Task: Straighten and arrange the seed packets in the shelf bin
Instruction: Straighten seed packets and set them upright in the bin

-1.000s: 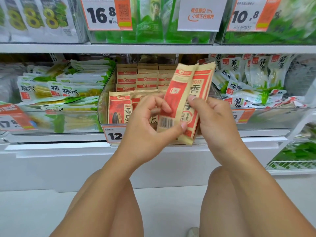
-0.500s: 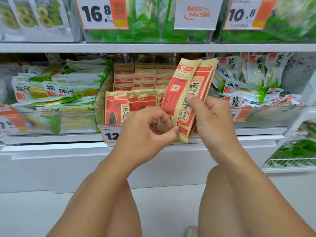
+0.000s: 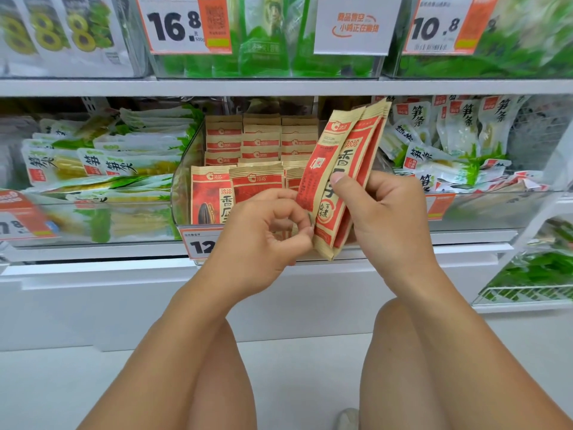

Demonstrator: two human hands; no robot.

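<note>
Right hand (image 3: 387, 221) grips two tilted packets (image 3: 341, 181) mid-frame, thumb pressed on front, left hand (image 3: 263, 240) pinching their lower edge, just in front of the bin (image 3: 183, 181) of upright packets.

Both forearms are showing bare, no sleeves, no rings or watch; knees are showing bare too, a pale shoe (image 3: 348, 418) peeking below.

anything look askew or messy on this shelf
Yes. The right hand grips a tilted handful of seed packets outside the bin, their edges uneven. In the front row, one packet leans across its neighbour. The bamboo-shoot packs lie jumbled.
</note>
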